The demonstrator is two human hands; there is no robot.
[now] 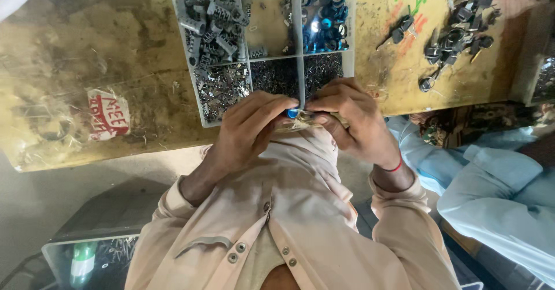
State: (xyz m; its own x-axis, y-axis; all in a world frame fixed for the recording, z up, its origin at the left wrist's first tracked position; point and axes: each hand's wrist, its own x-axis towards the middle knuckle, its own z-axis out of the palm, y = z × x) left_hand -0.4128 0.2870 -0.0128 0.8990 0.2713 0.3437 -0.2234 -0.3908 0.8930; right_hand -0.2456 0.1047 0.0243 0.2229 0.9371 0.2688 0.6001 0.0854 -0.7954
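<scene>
A small blue part (293, 113) is pinched between the two hands, just at the near edge of the divided tray, over the person's chest. Only a sliver of it can be seen, so its full shape cannot be told. It is judged to be light and rigid, probably hard plastic or metal, and small enough to slip from the fingers if the pinch is eased; a hold by fingertips on its sides seems the only one available (there is too little of it for anything else).

The left hand (250, 129) is closed around it, thumb and first fingers curled tight against the blue part. The right hand (351, 122) is likewise closed, its fingertips brought up against the same piece from the other side, so that the two hands meet knuckle to knuckle. Whether a second small piece is held in the right hand cannot be told.

Beyond the hands, the clear plastic tray (177, 13) lies on a worn yellowish bench (104, 47). Grey ribbed cylinders (211, 21) fill one compartment, blue caps (325, 27) another, and fine dark metal bits (277, 76) the nearer ones. Well apart to the side, a heap of keys (457, 32) is spread on the bench, and another person's pale blue sleeve (491, 186) is seen beside the bench.
</scene>
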